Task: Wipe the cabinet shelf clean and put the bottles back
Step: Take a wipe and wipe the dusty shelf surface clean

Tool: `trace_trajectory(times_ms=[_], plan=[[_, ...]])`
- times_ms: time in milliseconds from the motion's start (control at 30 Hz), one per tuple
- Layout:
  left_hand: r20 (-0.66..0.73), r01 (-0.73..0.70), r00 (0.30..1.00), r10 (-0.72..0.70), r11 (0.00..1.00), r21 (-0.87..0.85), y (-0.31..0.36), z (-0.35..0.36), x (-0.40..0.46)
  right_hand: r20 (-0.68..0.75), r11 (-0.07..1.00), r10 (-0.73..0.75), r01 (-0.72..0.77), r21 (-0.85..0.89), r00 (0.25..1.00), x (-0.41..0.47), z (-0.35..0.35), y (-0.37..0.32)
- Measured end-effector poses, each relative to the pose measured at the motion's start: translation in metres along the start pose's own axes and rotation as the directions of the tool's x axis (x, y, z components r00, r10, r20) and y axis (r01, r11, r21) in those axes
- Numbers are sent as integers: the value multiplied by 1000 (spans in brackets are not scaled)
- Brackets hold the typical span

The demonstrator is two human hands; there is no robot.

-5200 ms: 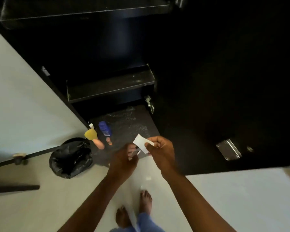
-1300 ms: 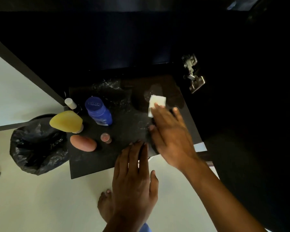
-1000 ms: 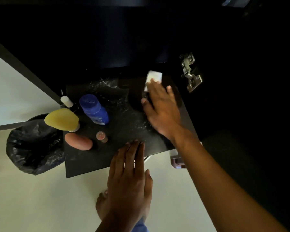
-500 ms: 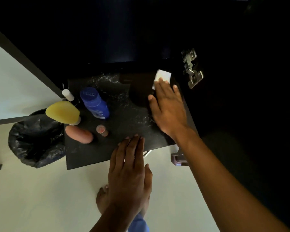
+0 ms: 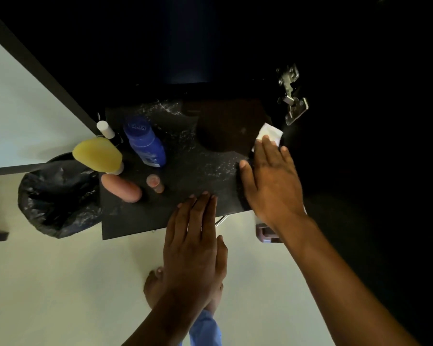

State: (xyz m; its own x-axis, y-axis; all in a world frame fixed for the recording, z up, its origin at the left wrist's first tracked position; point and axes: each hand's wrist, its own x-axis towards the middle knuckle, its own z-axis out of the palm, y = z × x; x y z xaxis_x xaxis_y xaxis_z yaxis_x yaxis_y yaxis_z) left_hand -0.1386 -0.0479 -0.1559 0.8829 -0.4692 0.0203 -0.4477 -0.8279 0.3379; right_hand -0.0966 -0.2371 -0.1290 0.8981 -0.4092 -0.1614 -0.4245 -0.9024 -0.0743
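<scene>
The dark cabinet shelf [image 5: 185, 171] is speckled with white dust, with a cleaner patch toward the back right. My right hand [image 5: 270, 181] lies flat on the shelf's right side, pressing a white tissue [image 5: 269, 133] under its fingertips. My left hand [image 5: 193, 233] is flat with fingers together, its fingertips resting on the shelf's front edge and holding nothing. At the shelf's left stand a blue bottle [image 5: 145, 143], a yellow bottle [image 5: 98, 154], a pink-orange bottle [image 5: 121, 188], a small pink-capped bottle [image 5: 155, 183] and a white-capped bottle [image 5: 105, 129].
A bin lined with a black bag [image 5: 58, 196] sits on the pale floor left of the shelf. A metal door hinge [image 5: 291, 96] is fixed at the back right. My bare foot [image 5: 153, 288] is on the floor below the shelf.
My right hand has slid the tissue back toward me and to the right edge of the shelf. My left hand stays on the front edge.
</scene>
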Motion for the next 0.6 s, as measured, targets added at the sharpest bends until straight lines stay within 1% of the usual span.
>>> trace_trajectory(times_ms=[133,200,267,333,400,433,533,600], plan=[[-5,5,1000,-5,1000,-11,3,-2,2,34,960,-216,206,189,976,-22,4,-5],[-13,-19,1000,19,1000,-6,1,-1,1,40,944,-264,250,214,964,-52,8,-5],[-3,-33,999,33,999,20,0,-1,0,29,967,-216,210,143,976,-81,12,-1],[13,-28,1000,28,999,30,-1,-2,0,-5,996,-67,67,60,998,-94,14,7],[21,-17,1000,16,999,30,0,-3,0,8,996,71,-71,47,997,-87,13,15],[20,-12,1000,11,999,31,0,-3,0,7,993,106,-106,44,994,-80,12,18],[10,-11,1000,10,999,31,3,-2,0,-7,991,108,-107,83,994,-61,11,11],[7,-17,1000,17,1000,23,4,-2,0,37,988,27,-33,151,999,-63,9,5]])
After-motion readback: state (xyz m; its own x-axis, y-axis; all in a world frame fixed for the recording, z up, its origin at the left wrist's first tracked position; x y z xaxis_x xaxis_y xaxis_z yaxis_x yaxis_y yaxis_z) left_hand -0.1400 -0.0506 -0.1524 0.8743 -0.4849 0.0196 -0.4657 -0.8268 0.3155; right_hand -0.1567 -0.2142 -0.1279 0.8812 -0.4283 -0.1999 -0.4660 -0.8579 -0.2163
